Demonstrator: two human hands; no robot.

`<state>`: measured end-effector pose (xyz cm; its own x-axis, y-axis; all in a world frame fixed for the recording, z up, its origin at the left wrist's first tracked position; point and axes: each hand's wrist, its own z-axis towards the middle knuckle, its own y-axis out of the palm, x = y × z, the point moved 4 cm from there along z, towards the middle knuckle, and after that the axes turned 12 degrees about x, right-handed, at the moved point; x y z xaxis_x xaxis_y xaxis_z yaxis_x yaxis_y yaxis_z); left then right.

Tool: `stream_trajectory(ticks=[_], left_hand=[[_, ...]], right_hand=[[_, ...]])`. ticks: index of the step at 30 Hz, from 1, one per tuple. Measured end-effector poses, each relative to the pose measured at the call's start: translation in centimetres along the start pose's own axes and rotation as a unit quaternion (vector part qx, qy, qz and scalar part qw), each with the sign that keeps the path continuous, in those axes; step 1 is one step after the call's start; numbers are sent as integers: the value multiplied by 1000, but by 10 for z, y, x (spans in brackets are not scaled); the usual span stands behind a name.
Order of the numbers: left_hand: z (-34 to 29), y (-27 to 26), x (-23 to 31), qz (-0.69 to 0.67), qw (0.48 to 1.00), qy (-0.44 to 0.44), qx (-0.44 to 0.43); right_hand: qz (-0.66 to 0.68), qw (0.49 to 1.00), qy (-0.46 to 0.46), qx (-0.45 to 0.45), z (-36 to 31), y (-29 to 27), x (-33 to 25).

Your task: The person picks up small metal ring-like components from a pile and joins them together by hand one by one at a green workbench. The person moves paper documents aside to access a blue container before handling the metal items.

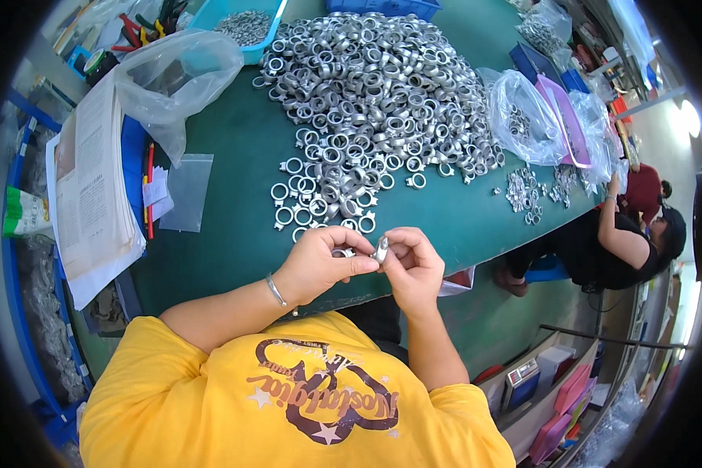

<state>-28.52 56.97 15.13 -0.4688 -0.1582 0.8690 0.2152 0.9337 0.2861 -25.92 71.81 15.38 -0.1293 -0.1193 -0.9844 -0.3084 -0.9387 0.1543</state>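
In front of my chest, at the near edge of the green table, my two hands meet. My left hand [317, 264], with a metal bangle at the wrist, is closed, thumb and fingers pinched on a small silver metal ring clamp [381, 249]. A second ring clamp [342, 253] shows partly between its curled fingers. My right hand [416, 269] is closed too, its fingertips pinching the first clamp from the right. Just beyond my hands spreads a big pile of ring clamps [374, 78], thinning into loose ones toward me.
A turquoise tray [271, 37] of small parts stands at the back left. Nearer lie a plastic bag [181, 74], a paper stack [93, 195] and a flat clear pouch [187, 191]. Rightward are small metal pieces [522, 191], a bag [526, 132] and a seated person [620, 246].
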Motion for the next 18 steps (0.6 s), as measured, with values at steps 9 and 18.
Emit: stream_trajectory(ticks=[9,18], left_hand=[[-2,-11,-2,18,994,106,-6],[1,-17,-10,-29,999,14,6]], right_hand=[[-83,990,-114,1,-8,13,-9],[-36,999,-18,-9,-7,10,-8]])
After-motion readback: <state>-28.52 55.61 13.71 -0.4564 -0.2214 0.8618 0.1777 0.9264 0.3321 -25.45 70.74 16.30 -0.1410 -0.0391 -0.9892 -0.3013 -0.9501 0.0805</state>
